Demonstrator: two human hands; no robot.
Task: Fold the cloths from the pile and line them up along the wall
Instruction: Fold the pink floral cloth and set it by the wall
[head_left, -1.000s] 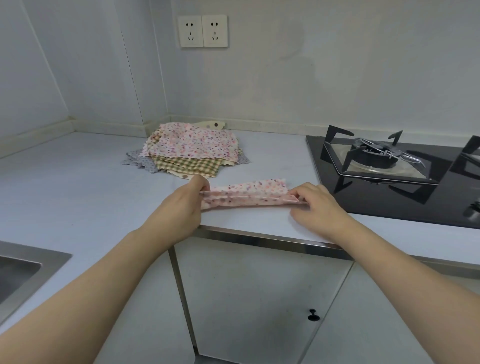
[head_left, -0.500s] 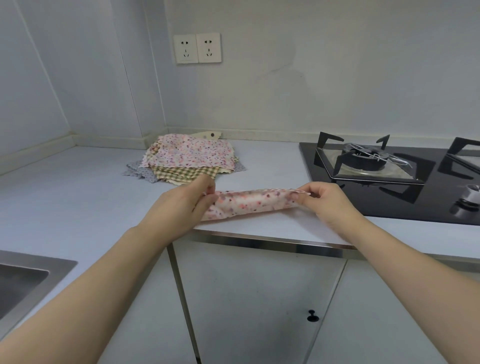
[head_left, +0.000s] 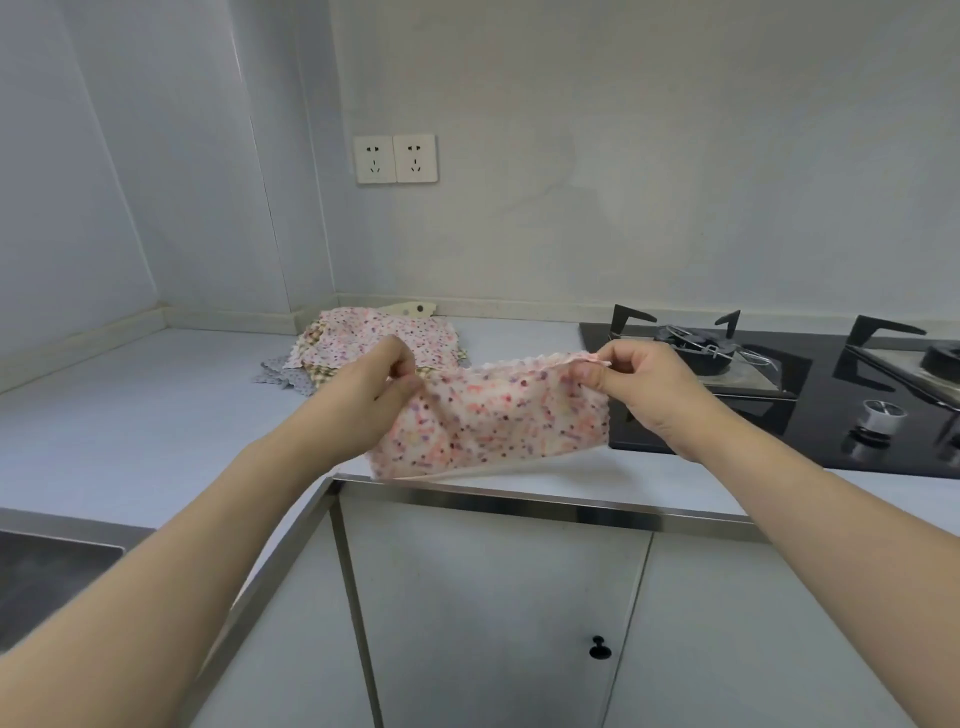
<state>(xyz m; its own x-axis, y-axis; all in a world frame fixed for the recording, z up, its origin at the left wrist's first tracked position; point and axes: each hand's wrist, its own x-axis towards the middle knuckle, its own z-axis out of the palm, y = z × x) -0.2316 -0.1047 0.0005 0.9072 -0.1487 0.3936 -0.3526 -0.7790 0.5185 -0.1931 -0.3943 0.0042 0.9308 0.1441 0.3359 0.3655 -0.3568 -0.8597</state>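
A pink floral cloth (head_left: 493, 415) hangs in the air above the counter's front edge, folded in half. My left hand (head_left: 371, 392) pinches its upper left corner and my right hand (head_left: 644, 387) pinches its upper right corner. Behind them, near the wall corner, lies the pile of cloths (head_left: 374, 338): a pink floral one on top, a checked one and a grey one underneath. My left hand hides part of the pile.
The pale counter (head_left: 130, 405) runs along the wall (head_left: 623, 182). A black gas hob (head_left: 810, 395) with burner stands sits at the right. A steel sink (head_left: 47, 566) is at the lower left. A double socket (head_left: 395, 158) is on the wall.
Both hands have lifted the floral cloth off the counter; it was lying flat in a narrow strip and now hangs between them. The view has tilted up.
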